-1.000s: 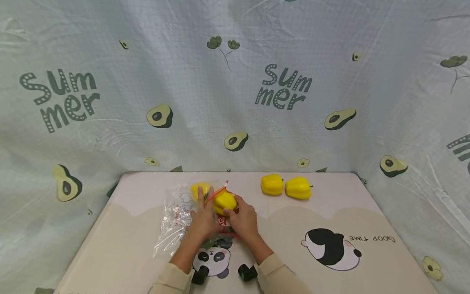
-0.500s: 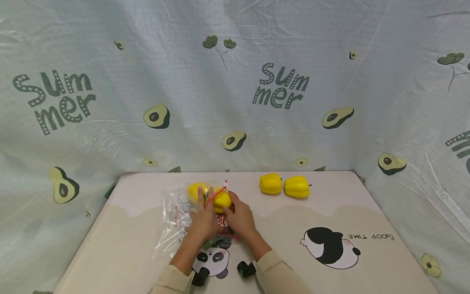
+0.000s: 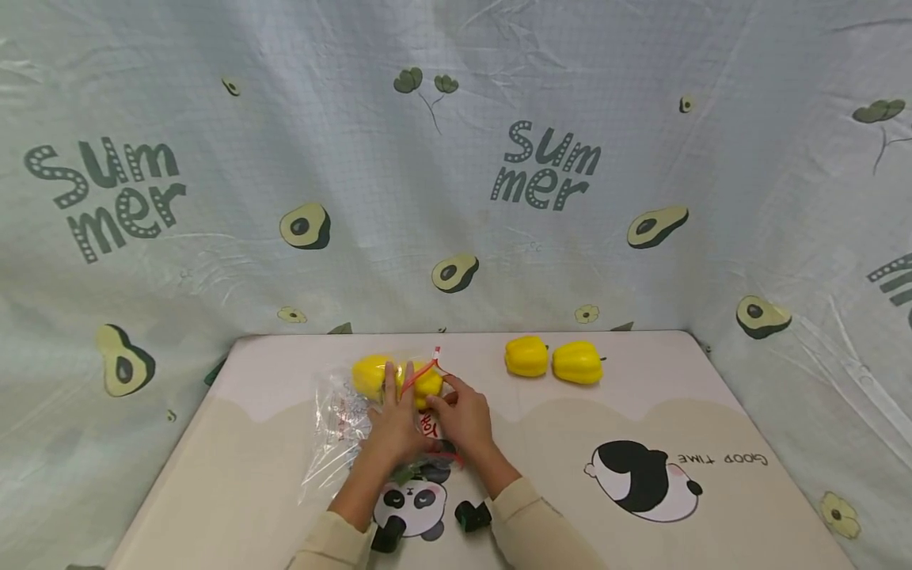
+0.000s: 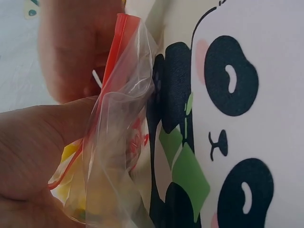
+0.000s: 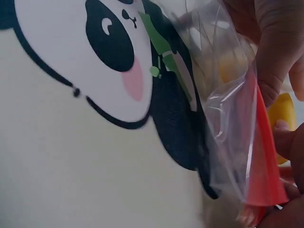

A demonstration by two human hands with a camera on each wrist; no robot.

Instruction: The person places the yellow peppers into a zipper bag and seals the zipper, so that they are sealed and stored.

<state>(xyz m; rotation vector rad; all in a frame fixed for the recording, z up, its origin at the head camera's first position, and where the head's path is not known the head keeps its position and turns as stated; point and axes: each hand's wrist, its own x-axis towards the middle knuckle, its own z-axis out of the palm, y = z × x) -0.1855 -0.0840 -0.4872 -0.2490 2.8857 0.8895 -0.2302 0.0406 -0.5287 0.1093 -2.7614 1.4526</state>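
Note:
A clear plastic zip bag (image 3: 329, 431) with a red seal strip (image 4: 116, 52) lies on the table, its mouth spread apart. My left hand (image 3: 395, 427) keeps that mouth wide, with straight, spread fingers on one side and the thumb against the other. One yellow bell pepper (image 3: 367, 375) is inside the bag, left of those fingers. My right hand (image 3: 466, 418) holds a second yellow bell pepper (image 3: 431, 385) by its near end, at the mouth and partly in. In the right wrist view, the right thumb touches this pepper (image 5: 283, 111); the bag's near edge hides much of the rest.
Two more yellow bell peppers (image 3: 526, 356) (image 3: 578, 363) lie side by side at the back right of the table (image 3: 285, 356). A printed curtain (image 3: 385, 198) hangs behind the table. Black wrist cameras (image 3: 473, 516) sit under both wrists.
The right hand has pushed its pepper leftward, deeper into the bag mouth. The pepper inside has shifted left. The left hand stays in place, and the two loose peppers have not moved.

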